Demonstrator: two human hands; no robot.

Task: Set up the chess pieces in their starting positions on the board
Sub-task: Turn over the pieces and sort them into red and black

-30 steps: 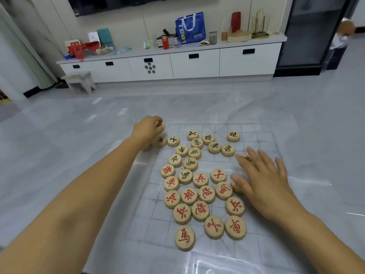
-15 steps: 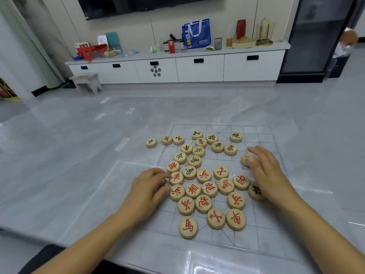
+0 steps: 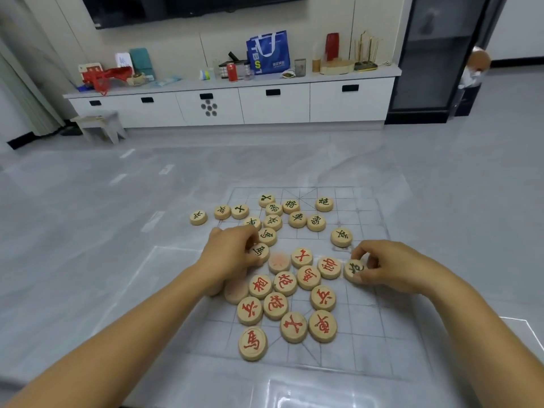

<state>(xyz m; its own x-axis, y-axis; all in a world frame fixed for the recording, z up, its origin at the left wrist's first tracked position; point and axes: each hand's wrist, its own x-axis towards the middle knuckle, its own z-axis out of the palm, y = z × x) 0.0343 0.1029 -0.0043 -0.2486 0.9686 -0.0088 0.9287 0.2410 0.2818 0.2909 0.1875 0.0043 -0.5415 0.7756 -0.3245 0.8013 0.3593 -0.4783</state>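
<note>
a glossy grey marble-patterned worktop (image 3: 88,231) is seen in the lower part of the view, and on it a thin transparent board with a printed grid (image 3: 368,334) is laid flat. behind it a grey tiled floor (image 3: 441,160) is seen, then a long white low cabinet with black handles (image 3: 273,103) against the wall. on the cabinet a blue shopping bag (image 3: 268,53), a red can (image 3: 231,72) and a red cylinder-shaped object (image 3: 332,50) are placed among other small things that are too blurred to name. a small pale stool (image 3: 100,125) stands on the floor at the left end of the cabinet, and a tall dark glass-door cabinet (image 3: 435,57) is at the right.

round pale wooden chess pieces are scattered on the board. the pieces with red characters (image 3: 275,304) are grouped near the person, many touching each other. the pieces with black characters (image 3: 297,219) are spread on the far part, and three of them (image 3: 222,212) lie off the board on its left side.

the left hand (image 3: 232,254) is closed around a black-character piece (image 3: 260,251) in the middle of the heap, and some neighbouring pieces are covered by it. the right hand (image 3: 385,266) is pinching another black-character piece (image 3: 354,269) between thumb and fingers at the right edge of the red group. one more black piece (image 3: 341,237) lies alone just beyond that hand.
</note>
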